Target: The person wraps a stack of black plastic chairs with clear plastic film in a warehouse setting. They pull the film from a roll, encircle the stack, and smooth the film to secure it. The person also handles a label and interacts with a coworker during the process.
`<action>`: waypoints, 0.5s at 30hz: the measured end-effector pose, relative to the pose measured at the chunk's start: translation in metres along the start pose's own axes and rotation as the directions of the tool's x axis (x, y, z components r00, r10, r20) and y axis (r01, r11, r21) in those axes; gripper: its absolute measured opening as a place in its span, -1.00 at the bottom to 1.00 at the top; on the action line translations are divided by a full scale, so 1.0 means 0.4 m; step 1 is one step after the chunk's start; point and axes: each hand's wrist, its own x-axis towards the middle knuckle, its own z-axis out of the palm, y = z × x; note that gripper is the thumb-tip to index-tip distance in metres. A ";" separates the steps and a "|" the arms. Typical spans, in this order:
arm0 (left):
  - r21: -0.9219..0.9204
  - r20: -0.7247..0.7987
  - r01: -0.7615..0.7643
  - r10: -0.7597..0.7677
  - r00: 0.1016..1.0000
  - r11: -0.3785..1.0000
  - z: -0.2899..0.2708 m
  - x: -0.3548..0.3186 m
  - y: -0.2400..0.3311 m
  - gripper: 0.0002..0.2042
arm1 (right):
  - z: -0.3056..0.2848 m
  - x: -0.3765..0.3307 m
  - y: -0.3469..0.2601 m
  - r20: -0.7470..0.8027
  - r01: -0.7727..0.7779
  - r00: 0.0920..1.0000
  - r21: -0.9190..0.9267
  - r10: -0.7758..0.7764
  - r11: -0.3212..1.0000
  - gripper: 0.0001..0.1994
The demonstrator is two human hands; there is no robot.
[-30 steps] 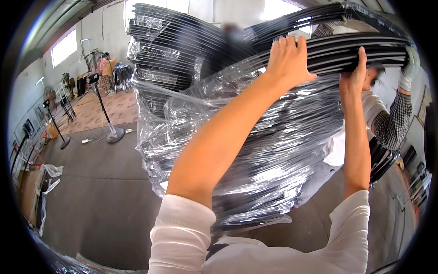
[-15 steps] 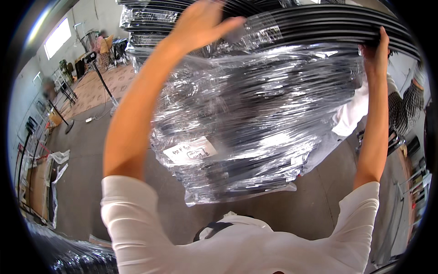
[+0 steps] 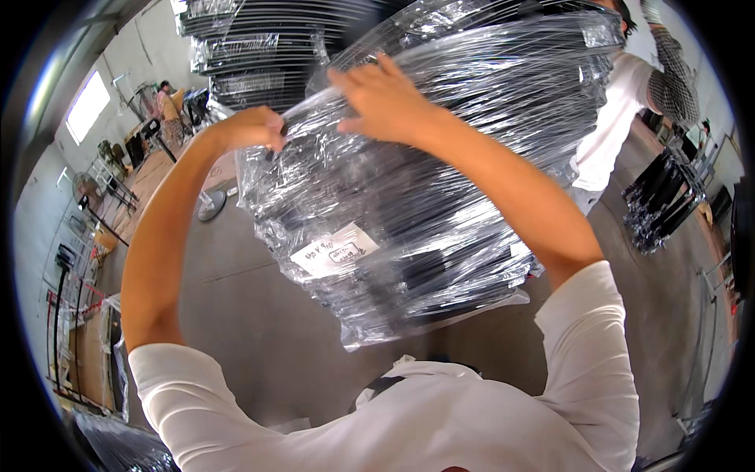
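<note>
In front of me stands a tall stack of black strips wrapped in clear plastic film (image 3: 472, 141), its upper edge rising toward the right. A white paper label (image 3: 336, 250) with handwriting sits on its lower left side. My left hand (image 3: 255, 130) is at the upper left corner of the stack, fingers curled and pinched on the film's edge. Farther right along that edge, my right hand (image 3: 385, 102) rests on the film with fingers spread and thumb apart. What lies under its fingertips is partly hidden.
More wrapped black bundles (image 3: 244, 51) are piled behind on the left. A co-worker in a white shirt (image 3: 609, 118) stands close to the stack's right side. A rack of black pieces (image 3: 668, 193) is at the right. A fan (image 3: 85, 189) and another person (image 3: 169, 106) are far left.
Both hands have come down off the loose black strips above the stack; my right hand has swung left from the far right end. Those strips no longer lie across the near top.
</note>
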 end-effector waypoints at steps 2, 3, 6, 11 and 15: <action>0.128 0.106 0.115 -0.129 0.986 0.985 -0.014 -0.003 0.033 -0.67 | -0.019 0.024 -0.025 0.238 -0.040 0.970 -0.044 0.050 0.998 -0.57; 0.140 0.042 0.052 -0.058 0.997 0.989 -0.007 -0.006 0.022 -0.62 | -0.024 0.035 -0.033 0.369 -0.101 0.924 -0.013 0.098 0.995 -0.63; 0.217 0.082 -0.031 0.013 0.997 0.976 0.018 -0.007 0.042 -0.58 | -0.064 0.033 -0.057 0.503 -0.164 0.854 0.021 0.132 0.986 -0.72; 0.123 0.049 -0.132 0.127 0.991 0.984 0.009 -0.015 -0.012 -0.64 | -0.091 0.061 -0.082 0.591 -0.181 0.794 0.008 0.141 0.983 -0.70; 0.194 -0.059 -0.083 0.097 0.994 0.977 0.008 -0.029 0.000 -0.68 | -0.081 0.051 -0.066 0.462 -0.118 0.881 0.012 0.099 0.993 -0.66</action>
